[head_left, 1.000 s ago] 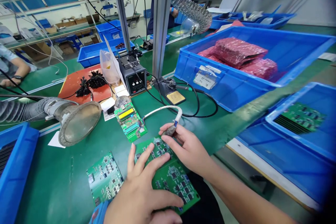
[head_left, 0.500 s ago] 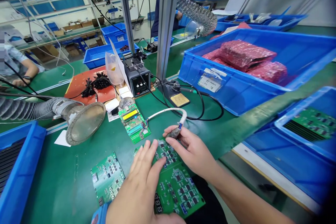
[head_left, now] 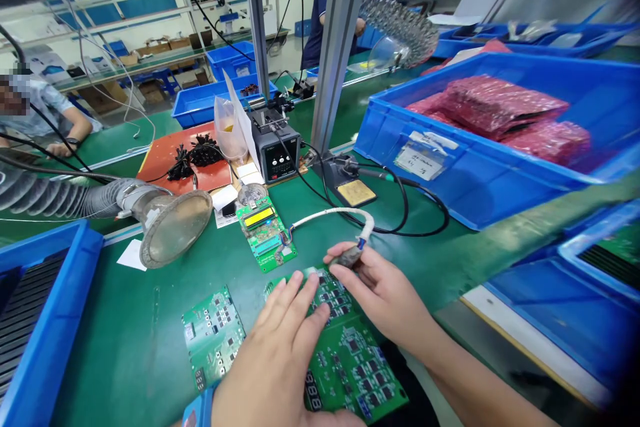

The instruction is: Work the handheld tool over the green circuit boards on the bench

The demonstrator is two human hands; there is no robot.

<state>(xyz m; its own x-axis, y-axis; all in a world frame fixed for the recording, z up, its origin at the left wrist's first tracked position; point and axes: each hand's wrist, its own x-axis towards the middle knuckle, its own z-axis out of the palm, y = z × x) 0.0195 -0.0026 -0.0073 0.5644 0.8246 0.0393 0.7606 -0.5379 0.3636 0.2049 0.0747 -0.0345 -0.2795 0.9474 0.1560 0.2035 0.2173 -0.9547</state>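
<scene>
The left hand (head_left: 280,353) lies flat, fingers spread, pinning the large green circuit board (head_left: 345,353) to the green bench mat (head_left: 125,347) while the right hand (head_left: 385,293) pinches a cabled connector (head_left: 350,255) at the board's far edge, a smaller board (head_left: 213,335) lying just left.

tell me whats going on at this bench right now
A person presses their left hand flat on a green circuit board at the front of the table. Their right hand holds a cabled connector at the board's far edge; its white cable leads to a small programmer board. Another circuit board lies to the left.
</scene>
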